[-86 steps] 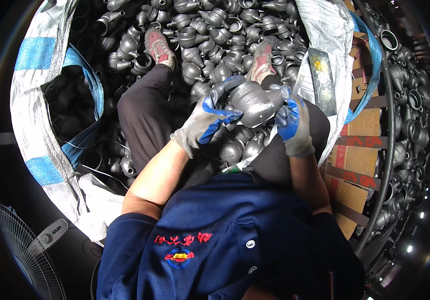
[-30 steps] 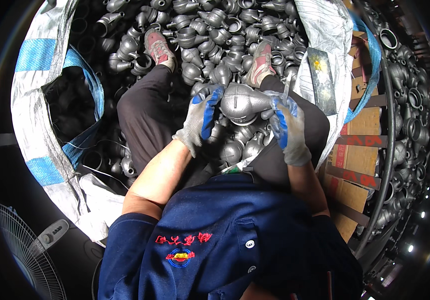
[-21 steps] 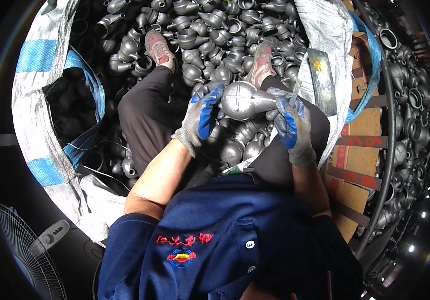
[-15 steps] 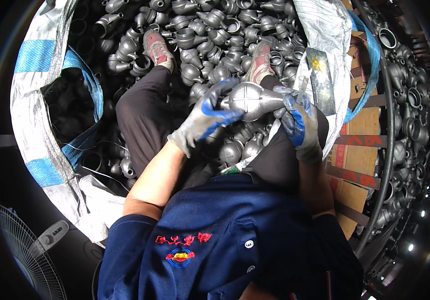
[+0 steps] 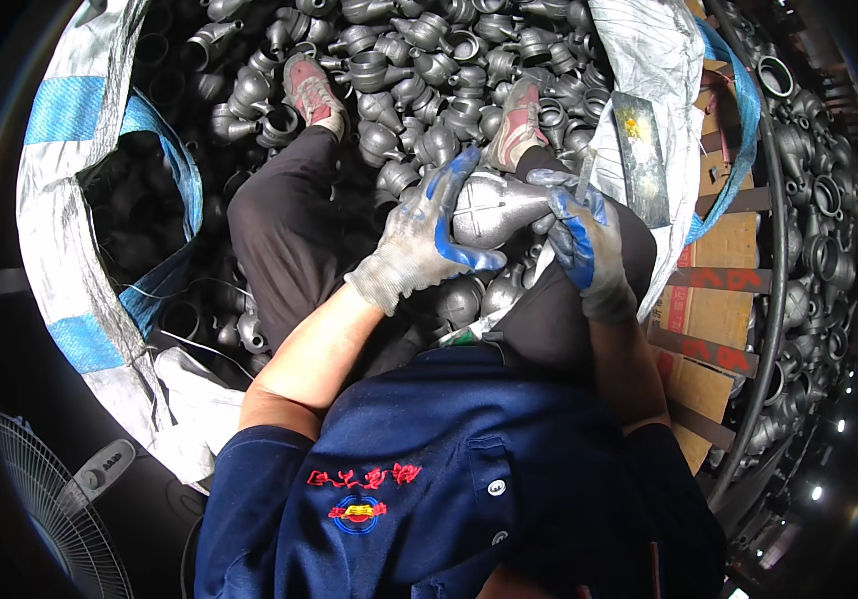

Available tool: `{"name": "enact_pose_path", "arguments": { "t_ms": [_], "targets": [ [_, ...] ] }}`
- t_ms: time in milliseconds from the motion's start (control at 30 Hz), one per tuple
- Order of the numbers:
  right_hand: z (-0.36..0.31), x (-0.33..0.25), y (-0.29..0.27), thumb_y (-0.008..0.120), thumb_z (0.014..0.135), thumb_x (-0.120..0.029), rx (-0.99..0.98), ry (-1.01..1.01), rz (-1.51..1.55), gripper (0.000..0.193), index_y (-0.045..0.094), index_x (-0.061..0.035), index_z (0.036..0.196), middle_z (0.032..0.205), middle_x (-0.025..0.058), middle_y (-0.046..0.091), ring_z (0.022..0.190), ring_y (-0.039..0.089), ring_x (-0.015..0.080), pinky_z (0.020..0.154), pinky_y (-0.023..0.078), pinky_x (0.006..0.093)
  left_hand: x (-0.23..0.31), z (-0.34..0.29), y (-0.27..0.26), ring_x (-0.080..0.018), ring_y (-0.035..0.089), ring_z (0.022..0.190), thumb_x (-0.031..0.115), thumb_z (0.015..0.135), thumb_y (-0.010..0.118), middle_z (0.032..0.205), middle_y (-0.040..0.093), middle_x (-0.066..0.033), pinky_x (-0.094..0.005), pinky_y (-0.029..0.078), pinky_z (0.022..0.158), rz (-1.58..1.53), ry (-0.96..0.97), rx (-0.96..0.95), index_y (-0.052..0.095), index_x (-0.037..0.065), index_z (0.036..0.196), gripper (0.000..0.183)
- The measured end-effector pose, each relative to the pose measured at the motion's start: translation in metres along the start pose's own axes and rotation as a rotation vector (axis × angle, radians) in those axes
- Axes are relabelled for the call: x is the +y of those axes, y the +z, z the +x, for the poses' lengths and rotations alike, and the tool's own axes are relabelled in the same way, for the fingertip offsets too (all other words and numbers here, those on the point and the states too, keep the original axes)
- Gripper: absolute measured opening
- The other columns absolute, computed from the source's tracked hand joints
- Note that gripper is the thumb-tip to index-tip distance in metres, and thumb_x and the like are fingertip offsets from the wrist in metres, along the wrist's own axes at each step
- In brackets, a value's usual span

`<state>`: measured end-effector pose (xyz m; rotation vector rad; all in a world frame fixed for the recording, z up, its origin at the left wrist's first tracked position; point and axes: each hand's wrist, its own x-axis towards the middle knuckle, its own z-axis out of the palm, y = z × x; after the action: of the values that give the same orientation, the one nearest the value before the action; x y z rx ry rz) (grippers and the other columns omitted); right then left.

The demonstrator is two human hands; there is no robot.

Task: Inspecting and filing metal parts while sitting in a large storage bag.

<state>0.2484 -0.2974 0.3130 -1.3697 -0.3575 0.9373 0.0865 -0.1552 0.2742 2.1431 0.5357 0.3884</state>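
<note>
Over my lap I hold a grey bulb-shaped metal casting [image 5: 494, 212] with raised seam lines, its tapering neck pointing right. My left hand [image 5: 427, 232], in a grey glove with a blue palm, is wrapped round the wide end, thumb below and fingers above. In a matching glove, my right hand [image 5: 588, 240] closes at the narrow tip. A thin flat metal tool [image 5: 586, 172] sticks up from the right fingers; its lower part is hidden by the glove. Many similar castings [image 5: 434, 75] lie heaped round my shoes and under my hands.
A white woven bulk bag [image 5: 54, 230] with blue bands surrounds the heap. On its right edge rests a stained flat plate [image 5: 641, 160]. Beyond are cardboard [image 5: 713, 299], a dark curved rail [image 5: 773, 260] and more castings [image 5: 818, 260]. A fan [image 5: 54, 509] stands lower left.
The casting has turned, so its seam cross has shifted left and its wide end is more covered. My left hand has moved right and wraps closer round it; the tool has moved slightly left.
</note>
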Motion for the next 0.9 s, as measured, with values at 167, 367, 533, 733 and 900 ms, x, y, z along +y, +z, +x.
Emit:
{"name": "enact_pose_path", "arguments": {
  "t_ms": [167, 367, 533, 733, 900],
  "targets": [
    [-0.005, -0.002, 0.002, 0.058, 0.089, -0.014, -0.048, 0.08, -0.018, 0.031, 0.057, 0.0008, 0.117, 0.071, 0.0032, 0.063, 0.054, 0.049, 0.0033, 0.05, 0.036, 0.0173, 0.002, 0.0, -0.001, -0.0342, 0.053, 0.116, 0.044, 0.053, 0.086, 0.126, 0.053, -0.0167, -0.0424, 0.044, 0.095, 0.027, 0.029, 0.059, 0.035, 0.012, 0.141, 0.107],
    [-0.025, 0.011, 0.003, 0.052, 0.09, -0.005, 0.069, -0.37, -0.205, 0.038, 0.051, 0.0018, 0.127, 0.107, 0.0146, 0.061, 0.093, 0.063, 0.0154, 0.079, 0.051, 0.0255, 0.006, -0.001, -0.005, -0.0354, 0.052, 0.116, 0.044, 0.053, 0.086, 0.129, 0.048, -0.0177, -0.0426, 0.044, 0.096, 0.052, 0.0, 0.123, 0.036, 0.01, 0.14, 0.106],
    [-0.046, 0.015, 0.01, 0.057, 0.079, 0.01, -0.141, -0.505, -0.762, 0.045, 0.056, -0.0015, 0.123, 0.107, 0.0141, 0.061, 0.097, 0.063, 0.021, 0.082, 0.051, 0.0314, 0.0, -0.002, -0.002, -0.0349, 0.051, 0.117, 0.046, 0.052, 0.086, 0.13, 0.047, -0.0178, -0.0415, 0.045, 0.095, 0.045, 0.011, 0.162, 0.037, 0.006, 0.138, 0.107],
    [-0.049, 0.01, 0.02, 0.065, 0.072, 0.009, -0.071, -0.64, -1.098, 0.046, 0.061, -0.0061, 0.114, 0.098, 0.0133, 0.061, 0.086, 0.063, 0.0269, 0.075, 0.052, 0.0328, 0.001, -0.002, -0.002, -0.0342, 0.051, 0.118, 0.045, 0.052, 0.087, 0.131, 0.046, -0.0181, -0.0406, 0.045, 0.095, 0.007, -0.025, 0.147, 0.037, 0.005, 0.138, 0.106],
    [-0.048, 0.009, 0.019, 0.071, 0.071, -0.001, -0.025, -0.743, -1.296, 0.047, 0.063, -0.0155, 0.116, 0.087, 0.0081, 0.059, 0.076, 0.062, 0.0251, 0.067, 0.052, 0.0344, 0.003, -0.002, -0.003, -0.0331, 0.049, 0.121, 0.043, 0.052, 0.087, 0.132, 0.046, -0.018, -0.0396, 0.044, 0.097, -0.011, -0.069, 0.126, 0.038, 0.004, 0.137, 0.105]
  ]
}}
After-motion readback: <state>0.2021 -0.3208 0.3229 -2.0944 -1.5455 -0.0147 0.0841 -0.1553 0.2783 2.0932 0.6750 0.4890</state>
